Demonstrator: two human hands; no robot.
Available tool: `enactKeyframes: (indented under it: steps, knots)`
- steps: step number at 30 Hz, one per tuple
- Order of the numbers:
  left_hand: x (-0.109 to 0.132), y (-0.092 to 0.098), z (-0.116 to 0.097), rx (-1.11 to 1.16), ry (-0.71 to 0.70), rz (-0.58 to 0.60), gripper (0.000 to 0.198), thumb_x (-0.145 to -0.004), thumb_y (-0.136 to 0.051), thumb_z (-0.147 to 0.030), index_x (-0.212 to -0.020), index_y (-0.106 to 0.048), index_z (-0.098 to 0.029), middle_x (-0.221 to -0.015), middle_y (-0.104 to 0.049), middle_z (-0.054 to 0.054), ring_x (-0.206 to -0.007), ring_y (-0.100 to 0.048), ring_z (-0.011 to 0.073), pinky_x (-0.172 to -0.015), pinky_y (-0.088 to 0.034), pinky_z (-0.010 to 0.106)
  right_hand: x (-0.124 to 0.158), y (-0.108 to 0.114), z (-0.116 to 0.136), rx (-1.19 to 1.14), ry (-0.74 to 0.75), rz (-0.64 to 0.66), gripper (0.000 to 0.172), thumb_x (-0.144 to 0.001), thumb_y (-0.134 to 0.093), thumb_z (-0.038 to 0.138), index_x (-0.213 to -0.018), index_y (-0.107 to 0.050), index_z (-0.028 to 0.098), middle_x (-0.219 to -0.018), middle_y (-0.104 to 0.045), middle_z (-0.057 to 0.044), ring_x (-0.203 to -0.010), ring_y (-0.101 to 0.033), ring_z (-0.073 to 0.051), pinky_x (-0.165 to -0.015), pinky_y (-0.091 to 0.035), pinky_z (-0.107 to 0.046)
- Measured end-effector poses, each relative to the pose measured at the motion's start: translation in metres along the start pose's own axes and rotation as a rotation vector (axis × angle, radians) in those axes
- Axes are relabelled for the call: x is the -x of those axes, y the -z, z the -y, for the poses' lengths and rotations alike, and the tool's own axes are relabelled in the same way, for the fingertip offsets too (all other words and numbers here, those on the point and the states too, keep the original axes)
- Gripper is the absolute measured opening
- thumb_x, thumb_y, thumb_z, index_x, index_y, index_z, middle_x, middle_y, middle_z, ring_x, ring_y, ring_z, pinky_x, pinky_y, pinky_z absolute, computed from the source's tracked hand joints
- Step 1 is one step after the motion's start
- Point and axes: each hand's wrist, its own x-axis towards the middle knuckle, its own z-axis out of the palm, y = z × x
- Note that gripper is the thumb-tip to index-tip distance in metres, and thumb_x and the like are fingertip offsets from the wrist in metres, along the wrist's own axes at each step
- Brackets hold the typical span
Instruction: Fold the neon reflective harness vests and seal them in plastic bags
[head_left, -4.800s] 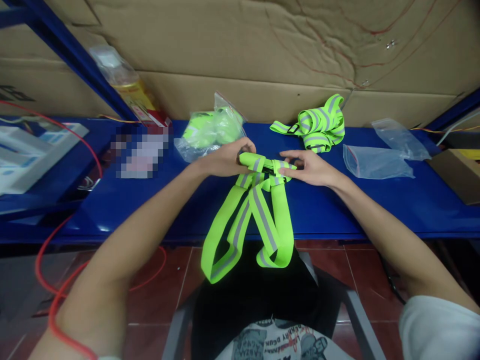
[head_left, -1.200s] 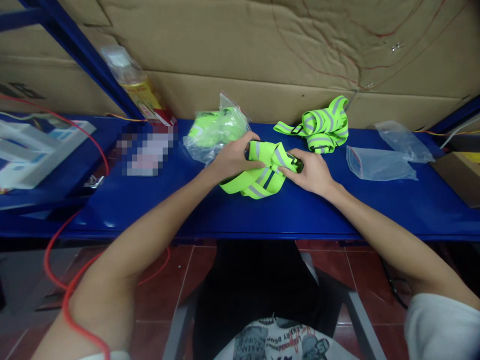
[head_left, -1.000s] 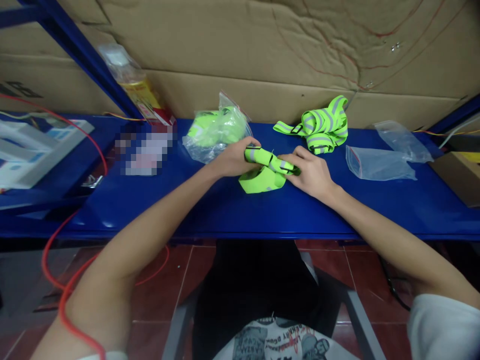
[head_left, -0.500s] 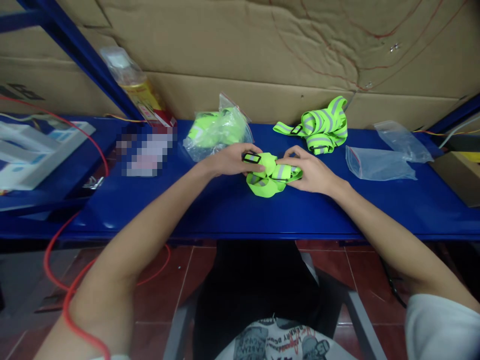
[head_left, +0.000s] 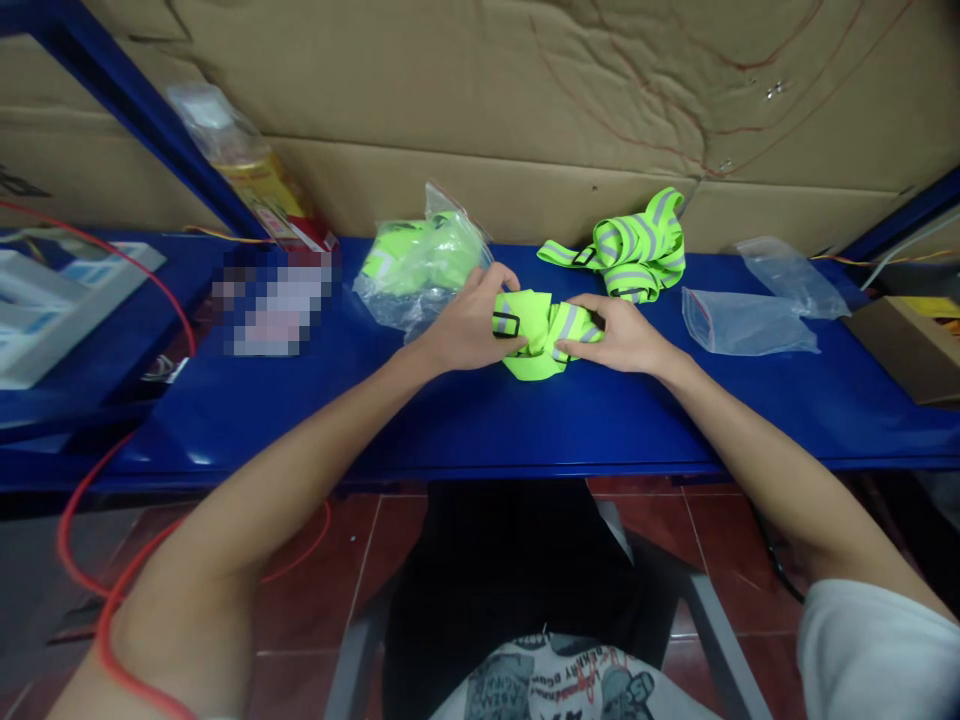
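Observation:
Between my hands is a folded neon-yellow reflective strap (head_left: 534, 325) with grey stripes and black buckles, just over the blue table. My left hand (head_left: 471, 325) grips its left end beside a black buckle, thumb in front and fingers behind. The right end is pinched by my right hand (head_left: 619, 335), with the thumb on the near side. A loop of the strap hangs toward me below the fingers. Behind my left hand lies a clear plastic bag (head_left: 424, 265) with more neon strap inside. Another bundled reflective strap (head_left: 637, 250) rests behind my right hand.
Clear zip bags (head_left: 750, 320) lie on the blue table (head_left: 600, 425) at the right, near a cardboard box (head_left: 911, 345). A bottle (head_left: 251, 165) stands at the back left. A red hose (head_left: 67, 530) hangs by my left arm; cardboard (head_left: 450, 110) lines the back.
My left hand has turned, its fingers now raised over the strap's left end. The strap bundle looks flatter and straighter between my hands. The whole view has shifted slightly.

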Motion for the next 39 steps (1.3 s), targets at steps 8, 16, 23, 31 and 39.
enactKeyframes:
  steps: [8, 16, 23, 31, 39]
  knots:
    - [-0.011, 0.011, 0.009, 0.370, 0.038, 0.079, 0.044, -0.083, -0.086, -0.049, -0.097, -0.053, -0.023, -0.103, -0.060, 0.001, -0.079, -0.056, 0.0133, -0.067, -0.049, 0.027, 0.005, -0.001, 0.003, 0.190, 0.217, -0.139, 0.036, -0.092, -0.069, 0.035, -0.124, -0.057, 0.024, -0.123, -0.068, -0.013, -0.109, -0.067, -0.035, -0.092, -0.057, -0.050]
    - [-0.006, 0.013, 0.002, 0.180, -0.110, 0.063, 0.037, -0.084, -0.082, -0.037, -0.076, -0.049, -0.021, -0.084, -0.057, 0.001, -0.077, -0.053, 0.0154, -0.066, -0.043, 0.028, 0.010, 0.009, 0.004, 0.214, 0.239, 0.044, 0.041, -0.097, -0.064, 0.031, -0.135, -0.050, 0.024, -0.140, -0.068, -0.016, -0.115, -0.071, -0.035, -0.086, -0.059, -0.045]
    - [-0.002, 0.018, -0.007, -0.052, -0.243, 0.085, 0.025, -0.083, -0.073, -0.018, -0.074, -0.050, -0.022, -0.085, -0.058, 0.001, -0.077, -0.056, 0.0179, -0.071, -0.040, 0.033, 0.010, 0.018, 0.012, -0.005, 0.231, 0.105, 0.023, -0.104, -0.063, 0.045, -0.115, -0.058, 0.026, -0.121, -0.075, -0.007, -0.095, -0.071, -0.025, -0.085, -0.054, -0.038]
    - [-0.001, 0.031, -0.012, -0.146, -0.281, 0.217, 0.033, -0.081, -0.083, -0.037, -0.065, -0.061, -0.021, -0.081, -0.065, 0.002, -0.073, -0.061, 0.0175, -0.069, -0.042, 0.033, 0.003, 0.009, 0.007, -0.332, 0.242, 0.160, 0.035, -0.095, -0.081, 0.052, -0.107, -0.063, 0.025, -0.109, -0.072, -0.004, -0.095, -0.068, -0.021, -0.087, -0.056, -0.037]
    - [-0.008, 0.032, 0.008, 0.218, -0.080, 0.193, 0.036, -0.078, -0.093, -0.049, -0.094, -0.076, -0.022, -0.089, -0.078, 0.003, -0.084, -0.074, 0.0187, -0.085, -0.060, 0.034, 0.004, 0.001, -0.005, -0.181, 0.128, 0.127, 0.100, -0.075, -0.096, 0.052, -0.160, -0.053, 0.021, -0.157, -0.064, -0.018, -0.147, -0.062, -0.040, -0.125, -0.049, -0.060]
